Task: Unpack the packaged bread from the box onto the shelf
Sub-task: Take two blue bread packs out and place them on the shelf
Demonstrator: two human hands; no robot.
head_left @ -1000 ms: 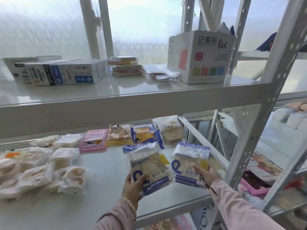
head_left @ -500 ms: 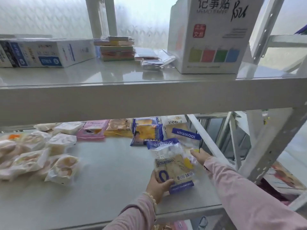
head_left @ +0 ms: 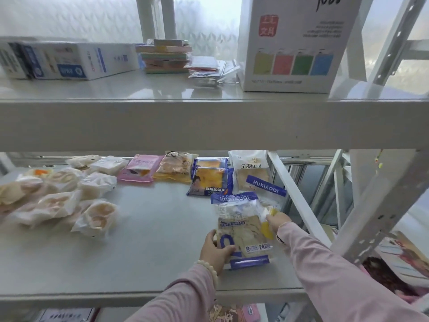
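Observation:
My left hand (head_left: 214, 249) grips the lower left corner of a blue-and-white bread packet (head_left: 243, 231) that rests on the grey middle shelf (head_left: 151, 252) near its right end. Just behind it lies a second packet of the same kind (head_left: 264, 185), showing its blue HUXIAOQI band, mostly hidden by the front packet. My right hand (head_left: 277, 220) is closed on that second packet's near edge, beside a yellow patch. No box of bread is in view.
Along the shelf's back stand pink (head_left: 139, 168), orange (head_left: 174, 167), blue (head_left: 211, 180) and white (head_left: 250, 166) packets. A pile of pale buns (head_left: 58, 201) fills the left. A diagonal brace (head_left: 297, 198) and an upright (head_left: 380, 205) bound the right. A memo box (head_left: 294, 43) stands on the upper shelf.
Both hands have reached forward and down onto the shelf. The right packet went to the back right against the white packet; the left packet came down in front of it.

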